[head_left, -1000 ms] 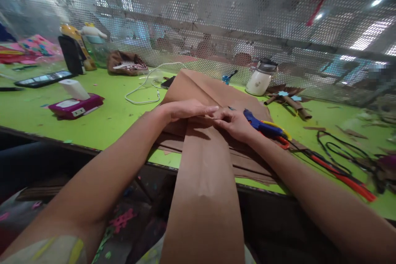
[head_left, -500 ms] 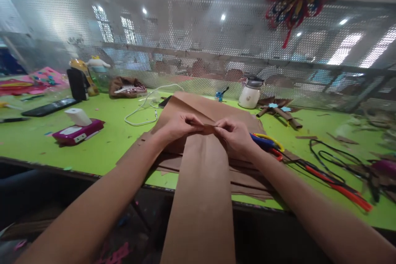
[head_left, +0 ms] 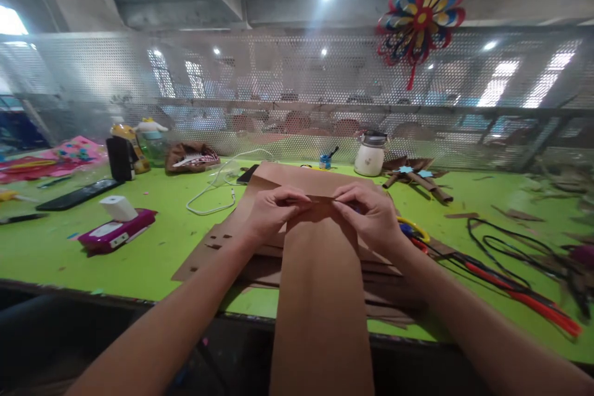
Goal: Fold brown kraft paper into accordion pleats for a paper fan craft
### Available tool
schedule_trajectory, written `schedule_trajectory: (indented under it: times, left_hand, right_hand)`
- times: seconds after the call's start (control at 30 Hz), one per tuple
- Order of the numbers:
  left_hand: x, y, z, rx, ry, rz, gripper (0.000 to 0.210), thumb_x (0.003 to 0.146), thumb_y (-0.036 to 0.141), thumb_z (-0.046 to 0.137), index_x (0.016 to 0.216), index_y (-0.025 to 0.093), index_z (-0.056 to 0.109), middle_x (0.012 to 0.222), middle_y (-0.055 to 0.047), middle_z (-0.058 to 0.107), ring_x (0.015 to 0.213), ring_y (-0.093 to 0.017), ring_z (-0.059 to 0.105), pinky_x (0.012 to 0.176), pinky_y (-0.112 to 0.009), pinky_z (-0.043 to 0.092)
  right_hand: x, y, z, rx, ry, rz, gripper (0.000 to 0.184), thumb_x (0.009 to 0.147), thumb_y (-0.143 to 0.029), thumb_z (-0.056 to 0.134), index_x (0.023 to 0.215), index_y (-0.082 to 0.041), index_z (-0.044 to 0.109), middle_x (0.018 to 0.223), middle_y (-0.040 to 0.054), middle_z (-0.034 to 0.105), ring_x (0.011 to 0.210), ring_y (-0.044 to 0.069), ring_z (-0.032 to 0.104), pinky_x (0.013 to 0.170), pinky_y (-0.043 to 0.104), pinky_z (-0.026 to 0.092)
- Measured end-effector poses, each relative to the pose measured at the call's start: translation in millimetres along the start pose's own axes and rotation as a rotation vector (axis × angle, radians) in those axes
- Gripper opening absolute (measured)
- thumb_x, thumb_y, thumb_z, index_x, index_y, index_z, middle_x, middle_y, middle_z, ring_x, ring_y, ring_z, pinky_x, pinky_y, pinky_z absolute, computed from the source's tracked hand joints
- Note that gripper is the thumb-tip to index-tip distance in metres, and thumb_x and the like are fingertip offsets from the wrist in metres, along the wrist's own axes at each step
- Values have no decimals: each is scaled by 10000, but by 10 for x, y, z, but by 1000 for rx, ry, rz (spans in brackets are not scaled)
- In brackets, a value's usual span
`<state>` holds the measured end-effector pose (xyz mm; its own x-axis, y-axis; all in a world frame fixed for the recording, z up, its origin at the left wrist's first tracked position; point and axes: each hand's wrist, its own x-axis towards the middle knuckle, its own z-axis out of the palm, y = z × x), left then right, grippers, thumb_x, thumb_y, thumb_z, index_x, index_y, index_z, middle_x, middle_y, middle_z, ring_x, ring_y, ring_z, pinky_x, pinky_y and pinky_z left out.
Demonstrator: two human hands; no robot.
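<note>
A long strip of brown kraft paper (head_left: 322, 297) runs from the bottom of the view up over the table edge. My left hand (head_left: 273, 213) pinches its far end near the left corner, fingers closed. At the right corner my right hand (head_left: 369, 213) grips the same end between thumb and fingers. A narrow fold or edge shows between the two hands. Beneath them lies a stack of brown paper sheets (head_left: 199, 253), with a larger sheet (head_left: 315, 176) spreading behind the fingers. Scissors with yellow and blue handles (head_left: 415, 229) lie beside my right wrist.
On the green table (head_left: 153, 260) stand a purple power strip (head_left: 118, 232) with a white plug and a white jar (head_left: 370, 154). A white cable (head_left: 208, 210), a phone (head_left: 78, 195), an orange-handled tool (head_left: 524, 297) and a black cord (head_left: 510, 244) lie around. Perforated metal screens (head_left: 260, 86) stand behind.
The camera view has tilted up, so the table sits lower in the picture. Both hands still pinch the strip's end, now slightly farther apart, and the edge between them looks more lifted.
</note>
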<state>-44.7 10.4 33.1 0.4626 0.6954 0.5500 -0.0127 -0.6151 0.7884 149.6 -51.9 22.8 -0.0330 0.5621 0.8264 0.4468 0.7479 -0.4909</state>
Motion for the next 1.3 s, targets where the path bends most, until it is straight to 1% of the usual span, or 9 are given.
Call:
schedule_trajectory:
  times: [0.13, 0.27, 0.4, 0.5, 0.6, 0.73, 0.9, 1.03, 1.3]
  left_hand:
    - [-9, 17, 5, 42, 97, 28, 113, 673, 239, 682, 721, 138, 704, 775, -52, 669, 720, -130, 596, 683, -227, 493]
    - [-19, -10, 18, 26, 81, -37, 168, 691, 287, 670, 795, 160, 708, 789, -42, 683, 730, -136, 607, 673, -234, 502]
    - [-13, -31, 51, -3, 131, -79, 201, 655, 310, 700, 777, 151, 699, 767, -37, 681, 702, -129, 599, 649, -230, 492]
    - [-8, -8, 66, -4, 141, -156, 228, 644, 336, 703, 753, 137, 679, 736, -31, 668, 659, -116, 578, 601, -218, 466]
    - [-11, 54, 84, 22, 134, -241, 231, 642, 349, 701, 698, 130, 650, 643, -7, 627, 574, -90, 528, 533, -201, 412]
    - [-15, 110, 143, -77, 131, -365, 215, 631, 309, 707, 637, 130, 588, 535, 29, 543, 476, -62, 443, 472, -198, 347]
    - [2, -34, 187, -177, 122, -467, 292, 629, 344, 690, 573, 155, 475, 499, 54, 470, 442, -55, 395, 450, -197, 314]
    - [17, -158, 175, -144, 98, -452, 330, 628, 378, 673, 566, 162, 431, 500, 63, 432, 451, -57, 373, 451, -196, 295]
    - [21, -146, 193, -42, 121, -498, 319, 642, 328, 663, 554, 179, 396, 487, 58, 423, 420, -56, 345, 414, -203, 254]
  right_hand:
    - [34, -55, -16, 34, 25, 51, 37, 754, -194, 602, 748, -190, 638, 817, 50, 641, 792, 161, 590, 700, 302, 474]
    - [48, -45, -6, 166, 41, 215, 63, 729, -251, 632, 725, -189, 643, 752, 30, 642, 687, 142, 578, 617, 280, 473]
    - [38, 16, 17, 240, 74, 374, 148, 697, -327, 658, 736, -185, 654, 703, 15, 641, 628, 130, 561, 599, 277, 462]
    - [28, 42, 38, 224, 108, 428, 186, 684, -356, 666, 731, -176, 655, 690, 15, 640, 626, 129, 555, 598, 277, 455]
    - [21, 54, 65, 190, 130, 470, 208, 671, -374, 672, 701, -169, 648, 667, 18, 632, 621, 133, 547, 580, 271, 445]
    - [8, 88, 95, 224, 124, 556, 254, 638, -403, 688, 697, -162, 631, 658, 21, 622, 612, 133, 534, 563, 264, 430]
    - [-19, 145, 121, 257, 111, 690, 286, 599, -410, 706, 661, -153, 598, 585, -6, 569, 526, 103, 463, 498, 242, 368]
    - [-37, 180, 142, 260, 102, 727, 273, 597, -387, 706, 639, -149, 579, 594, -10, 563, 544, 103, 461, 526, 250, 373]
    - [-59, 203, 170, 318, 103, 792, 254, 579, -358, 713, 633, -159, 564, 609, -2, 577, 560, 121, 488, 556, 278, 398]
